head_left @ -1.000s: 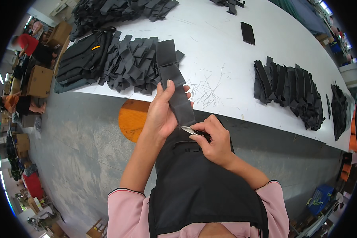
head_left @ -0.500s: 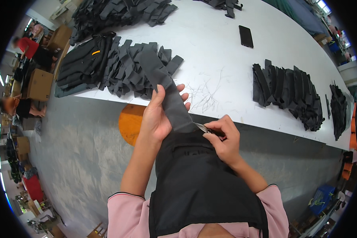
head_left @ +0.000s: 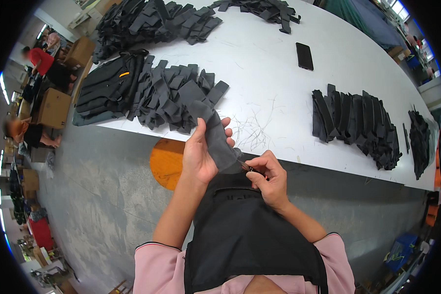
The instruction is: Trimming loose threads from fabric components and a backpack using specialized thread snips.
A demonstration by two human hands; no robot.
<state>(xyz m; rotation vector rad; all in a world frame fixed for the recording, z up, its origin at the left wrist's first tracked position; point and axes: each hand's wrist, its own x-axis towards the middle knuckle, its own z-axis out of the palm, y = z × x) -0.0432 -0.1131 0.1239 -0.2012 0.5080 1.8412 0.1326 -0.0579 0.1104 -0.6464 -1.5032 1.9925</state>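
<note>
A dark grey fabric strip (head_left: 219, 143) lies across my left hand (head_left: 199, 159), held between the thumb and fingers just off the table's front edge. Its upper end reaches over the heap of similar grey strips (head_left: 169, 93) on the table. My right hand (head_left: 273, 185) is closed around small dark-handled thread snips (head_left: 256, 171). Their tip is at the lower right corner of the strip; whether the blades touch the cloth is hard to see. Cut thread ends (head_left: 255, 128) are scattered on the white table (head_left: 264, 73) just beyond my hands.
A folded black bag (head_left: 108, 88) with an orange tab sits at the left. Another pile of strips (head_left: 152, 24) lies behind it. On the right are a phone (head_left: 304, 56) and bundled black strips (head_left: 355, 120). An orange round stool (head_left: 165, 164) stands below the table edge.
The strip's lower end has tilted and crumpled a little. My right hand has come slightly left and down with the snips. The table appears slightly lower in view.
</note>
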